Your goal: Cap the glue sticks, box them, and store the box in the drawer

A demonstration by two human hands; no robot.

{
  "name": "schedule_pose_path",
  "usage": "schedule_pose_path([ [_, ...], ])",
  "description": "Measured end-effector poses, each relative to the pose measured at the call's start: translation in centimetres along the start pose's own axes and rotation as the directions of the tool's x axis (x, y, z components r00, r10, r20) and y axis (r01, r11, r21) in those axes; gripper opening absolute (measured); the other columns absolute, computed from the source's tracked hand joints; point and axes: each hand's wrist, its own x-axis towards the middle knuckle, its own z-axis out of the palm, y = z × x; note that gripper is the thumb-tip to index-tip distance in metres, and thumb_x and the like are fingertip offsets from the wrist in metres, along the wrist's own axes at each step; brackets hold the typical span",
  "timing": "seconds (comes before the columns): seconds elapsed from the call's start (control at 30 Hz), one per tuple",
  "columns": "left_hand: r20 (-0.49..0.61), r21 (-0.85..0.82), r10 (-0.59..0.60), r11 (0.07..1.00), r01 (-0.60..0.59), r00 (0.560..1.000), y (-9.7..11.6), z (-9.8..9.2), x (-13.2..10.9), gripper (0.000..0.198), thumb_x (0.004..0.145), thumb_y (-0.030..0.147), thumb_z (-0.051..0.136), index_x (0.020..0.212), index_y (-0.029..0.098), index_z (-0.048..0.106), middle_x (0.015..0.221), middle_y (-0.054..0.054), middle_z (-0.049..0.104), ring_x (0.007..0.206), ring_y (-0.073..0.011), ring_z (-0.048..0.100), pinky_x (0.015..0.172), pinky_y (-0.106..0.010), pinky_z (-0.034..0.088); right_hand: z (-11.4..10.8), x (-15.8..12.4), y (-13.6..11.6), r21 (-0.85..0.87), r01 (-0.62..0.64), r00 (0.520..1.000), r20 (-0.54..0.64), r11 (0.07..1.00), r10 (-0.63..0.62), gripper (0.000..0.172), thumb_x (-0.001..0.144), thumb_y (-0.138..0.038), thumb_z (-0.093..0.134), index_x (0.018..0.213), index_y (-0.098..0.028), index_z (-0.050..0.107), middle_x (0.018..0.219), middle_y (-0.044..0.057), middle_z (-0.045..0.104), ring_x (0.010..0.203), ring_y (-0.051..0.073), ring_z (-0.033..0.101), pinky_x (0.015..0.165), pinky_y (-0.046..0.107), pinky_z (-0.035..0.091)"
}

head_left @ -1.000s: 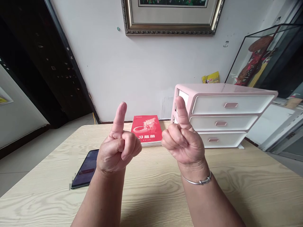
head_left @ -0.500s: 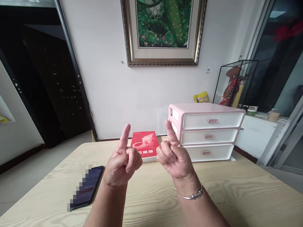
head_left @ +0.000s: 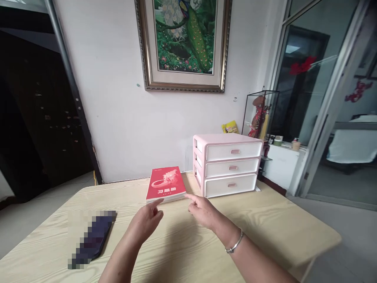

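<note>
- Phone (head_left: 92,237): lies flat on the table (head_left: 279,228), well to the left of both hands, its screen blurred out.
- Left hand (head_left: 147,221): hovers low over the table and holds nothing. The forefinger is stretched forward and the other fingers are loosely curled. The fingertip lies at the book's near edge, left of its middle; I cannot tell whether it touches.
- Book (head_left: 165,184): the nearest thing to both hands, straight ahead of them and a little farther from the person. It lies flat and closed near the table's far edge. Its long axis runs away from the person toward the wall, leaning slightly right. The cover is red with a pale dragon-like figure and white characters, and the white page block shows along the near edge.
- Right hand (head_left: 204,212): also empty, with the palm down and the fingers slack. The forefinger points left at the book's near right corner. Both hands seem about equally close to the book. A thin bangle (head_left: 235,245) circles the wrist.
- Drawers (head_left: 228,165): a pink unit with three closed white drawers, standing just right of the book.
</note>
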Motion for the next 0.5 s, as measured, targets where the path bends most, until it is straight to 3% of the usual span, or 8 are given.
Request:
schedule_pose_path([
  [0.07,-0.006,0.195,-0.091,0.977,0.09,0.996,-1.8,1.2,0.1,0.052,0.083,0.028,0.045,0.13,0.01,0.061,0.067,-0.001,0.059,0.066,-0.0192,0.056,0.064,-0.029,0.036,-1.8,0.0,2.0,0.083,-0.185,0.964,-0.178,0.979,0.197,0.033,0.076,-0.016,0.064,0.109,-0.014,0.07,0.065,-0.001,0.063,0.055,0.011,0.056,0.048,0.022,0.036],
  [0.13,0.012,0.263,-0.132,0.957,0.124,0.991,-3.2,2.4,0.1,0.051,0.085,0.028,0.042,0.13,0.01,0.061,0.073,-0.003,0.065,0.073,-0.021,0.062,0.067,-0.029,0.038,-4.3,0.2,3.2,0.241,-0.277,0.884,-0.316,0.93,0.345,0.022,0.081,-0.02,0.063,0.102,-0.014,0.066,0.065,0.0,0.063,0.052,0.012,0.057,0.043,0.021,0.035],
  [0.3,-0.024,0.332,-0.177,0.927,0.175,0.984,-5.3,4.9,0.1,0.048,0.086,0.026,0.041,0.129,0.014,0.061,0.094,-0.008,0.072,0.09,-0.0226,0.068,0.075,-0.027,0.044,-10.7,0.9,4.5,0.419,-0.269,0.748,-0.476,0.867,0.462,0.017,0.091,-0.03,0.058,0.102,-0.018,0.055,0.066,0.0,0.062,0.052,0.013,0.06,0.047,0.021,0.046],
  [0.4,-0.031,0.341,-0.123,0.931,0.127,0.992,-6.4,5.9,0.1,0.044,0.088,0.025,0.041,0.123,0.017,0.065,0.118,-0.01,0.068,0.103,-0.0238,0.066,0.084,-0.029,0.046,-13.2,0.9,5.4,0.505,-0.234,0.711,-0.494,0.831,0.5,0.023,0.092,-0.04,0.059,0.101,-0.019,0.054,0.068,0.002,0.062,0.056,0.015,0.063,0.052,0.025,0.052],
  [0.5,-0.035,0.341,-0.096,0.935,0.103,0.995,-7.3,6.3,0.2,0.04,0.089,0.025,0.04,0.117,0.02,0.068,0.127,-0.008,0.065,0.11,-0.0237,0.064,0.089,-0.029,0.046,-14.7,1.3,6.3,0.565,-0.204,0.683,-0.503,0.8,0.53,0.029,0.093,-0.046,0.057,0.105,-0.02,0.053,0.069,0.003,0.062,0.058,0.017,0.065,0.054,0.028,0.055],
])
